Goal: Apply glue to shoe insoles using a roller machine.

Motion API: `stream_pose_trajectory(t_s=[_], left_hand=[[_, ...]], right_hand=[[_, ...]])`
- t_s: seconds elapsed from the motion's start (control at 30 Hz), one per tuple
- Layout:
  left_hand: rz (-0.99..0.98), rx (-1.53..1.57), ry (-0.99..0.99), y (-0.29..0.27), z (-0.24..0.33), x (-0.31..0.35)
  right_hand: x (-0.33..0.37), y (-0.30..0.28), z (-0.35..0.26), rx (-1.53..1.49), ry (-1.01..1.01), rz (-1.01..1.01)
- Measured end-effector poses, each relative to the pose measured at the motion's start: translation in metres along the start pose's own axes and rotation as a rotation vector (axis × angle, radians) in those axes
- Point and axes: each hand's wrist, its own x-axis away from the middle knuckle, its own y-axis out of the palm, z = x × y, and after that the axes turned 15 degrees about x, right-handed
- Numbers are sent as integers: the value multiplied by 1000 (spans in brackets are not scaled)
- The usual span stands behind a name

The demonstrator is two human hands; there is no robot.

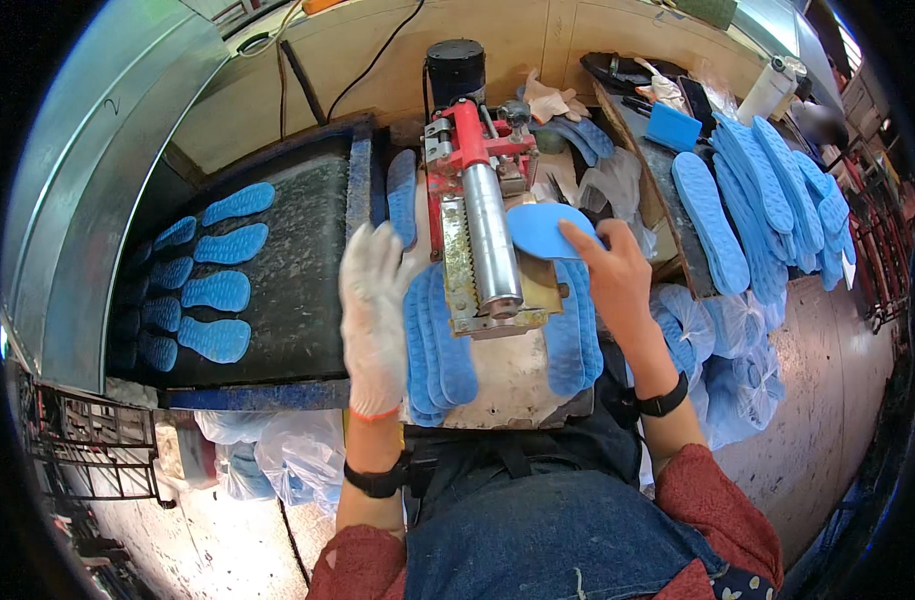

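My right hand [620, 272], bare, pinches the edge of a smooth blue insole [544, 232] between thumb and fingers. That insole lies against the right side of the steel roller [492, 240] of a red-framed machine [467, 138]; its far end is hidden there. My left hand [370, 305] wears a white glove and is raised left of the machine, fingers stretched and slightly blurred, holding nothing. A stack of textured blue insoles [456, 355] sits in front of the roller on the left, and another stack [568, 345] on the right, below my right hand.
On the left, rows of blue insoles [218, 291] lie on a black conveyor belt [298, 260] with a blue frame [360, 185]. A side table at right bears piled insoles [758, 190], a blue box [673, 127] and a white bottle [768, 90]. Bagged insoles [743, 375] stand below.
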Motion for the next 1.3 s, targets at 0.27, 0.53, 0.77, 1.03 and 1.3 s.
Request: stream_pose_trajectory(t_s=[0.27,0.53,0.77,1.03,1.3], left_hand=[[-50,-241,-59,29,-29,-23],[-33,-441,-189,-30,-50,-15],[183,11,-490,-34,-27,35],[870,270,-225,-60,36,45],[1064,387,30,-146,52,-7]], right_hand=[[-2,-27,-18,-635,106,-61],[94,30,11,-1021,752,-332],[127,104,-55,-904,362,-757],[122,145,-135,-667,298,-451],[135,178,-95,-794,426,-809]])
